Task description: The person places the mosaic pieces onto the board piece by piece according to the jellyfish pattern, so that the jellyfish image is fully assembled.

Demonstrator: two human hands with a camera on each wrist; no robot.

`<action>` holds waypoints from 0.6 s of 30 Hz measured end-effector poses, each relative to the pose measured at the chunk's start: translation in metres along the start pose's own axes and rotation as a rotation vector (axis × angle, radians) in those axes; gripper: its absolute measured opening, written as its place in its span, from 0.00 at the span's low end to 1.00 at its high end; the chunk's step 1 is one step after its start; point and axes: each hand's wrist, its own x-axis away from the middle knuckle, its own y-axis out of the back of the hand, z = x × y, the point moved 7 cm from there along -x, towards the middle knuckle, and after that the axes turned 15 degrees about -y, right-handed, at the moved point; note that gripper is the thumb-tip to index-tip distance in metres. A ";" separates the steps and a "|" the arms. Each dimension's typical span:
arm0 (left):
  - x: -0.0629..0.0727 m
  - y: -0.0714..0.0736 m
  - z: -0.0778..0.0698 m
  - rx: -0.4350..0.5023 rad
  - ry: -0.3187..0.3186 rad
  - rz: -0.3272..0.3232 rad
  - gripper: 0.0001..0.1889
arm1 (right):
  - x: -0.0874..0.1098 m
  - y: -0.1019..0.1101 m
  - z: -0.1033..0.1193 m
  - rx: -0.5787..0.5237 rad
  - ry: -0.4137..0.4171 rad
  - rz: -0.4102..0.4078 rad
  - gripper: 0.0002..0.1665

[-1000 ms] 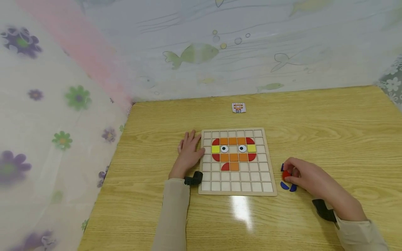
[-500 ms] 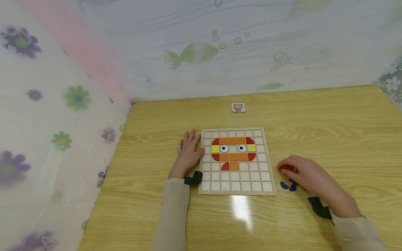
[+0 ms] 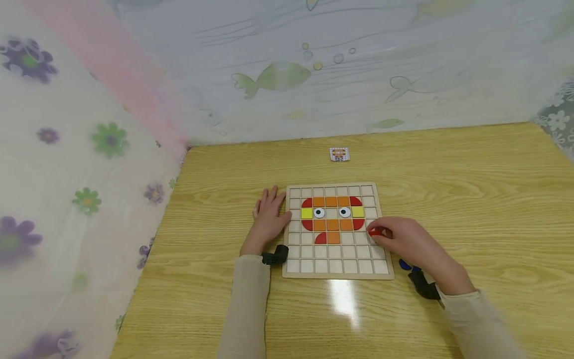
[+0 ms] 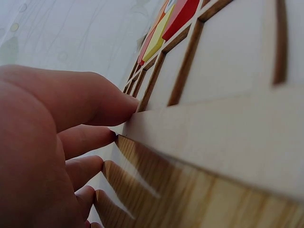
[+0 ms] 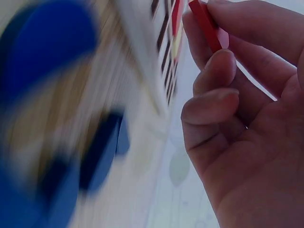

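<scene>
A square wooden grid board (image 3: 308, 265) lies on the table with a pattern of red, orange and yellow tiles and two eye discs set in its upper and middle cells. My left hand (image 3: 269, 219) rests at the board's left edge; its thumb (image 4: 111, 102) touches the frame and the other fingers lie spread on the table. Over the board's right edge, my right hand (image 3: 405, 242) pinches a red tile (image 5: 207, 26) between thumb and fingers. Its exact shape is partly hidden by the fingers. Several blue pieces (image 5: 102, 149) lie below the right hand.
A small printed card (image 3: 339, 154) with a grid picture lies behind the board on the wooden table (image 3: 215, 199). A patterned wall covering (image 3: 269, 109) borders the table at the back and left. Black wrist cameras sit on both wrists.
My right hand has lifted the red tile from beside the blue pieces and moved it left to the board's right edge. My left hand has stayed in place.
</scene>
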 end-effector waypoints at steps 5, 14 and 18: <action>0.000 -0.001 0.000 0.010 0.000 -0.004 0.30 | -0.007 -0.010 0.017 -0.057 0.037 0.007 0.10; 0.000 -0.001 -0.001 0.010 0.002 -0.002 0.30 | -0.016 -0.022 0.031 -0.101 0.032 0.021 0.10; 0.000 0.001 0.001 0.000 -0.003 -0.001 0.30 | -0.021 -0.028 0.034 -0.082 0.017 0.047 0.10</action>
